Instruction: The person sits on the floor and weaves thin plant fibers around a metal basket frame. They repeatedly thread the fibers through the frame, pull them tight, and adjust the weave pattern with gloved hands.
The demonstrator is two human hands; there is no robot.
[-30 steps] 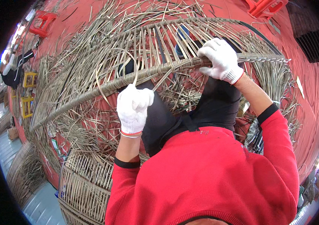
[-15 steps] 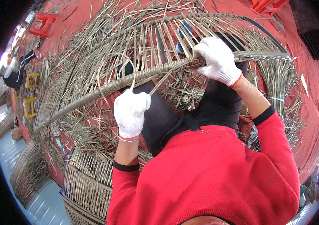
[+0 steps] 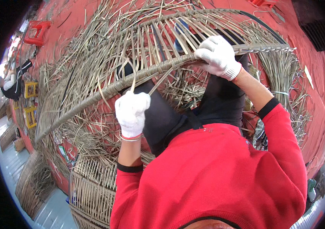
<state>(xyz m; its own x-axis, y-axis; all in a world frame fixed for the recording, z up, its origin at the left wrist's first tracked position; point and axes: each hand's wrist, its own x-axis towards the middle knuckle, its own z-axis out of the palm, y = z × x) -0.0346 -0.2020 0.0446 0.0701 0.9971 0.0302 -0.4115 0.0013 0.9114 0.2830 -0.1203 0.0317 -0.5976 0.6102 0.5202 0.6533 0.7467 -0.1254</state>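
A large woven panel (image 3: 158, 44) of tan strips lies across my legs, its near edge a thick wrapped rim (image 3: 124, 81). My left hand (image 3: 132, 113), in a white knit glove, is closed below that rim. It grips a thin cane strip (image 3: 134, 80) that runs up to the rim; another strip slants away beside the fist. My right hand (image 3: 216, 57), gloved the same way, is closed over the rim farther right, the fingers curled round its top. The rim's braided end (image 3: 269, 47) sticks out past this hand.
Loose strips (image 3: 86, 133) litter the red floor (image 3: 319, 103). A tied bundle (image 3: 282, 82) of strips lies at right. Finished-looking slatted panels (image 3: 92, 179) sit at lower left. Yellow stools (image 3: 30, 116) and a red stool (image 3: 37, 32) stand at left, near another person (image 3: 12, 84).
The strip's wide loop above the rim has shrunk as my left hand pulls on it. My right hand keeps its hold on the rim. The view has shifted slightly.
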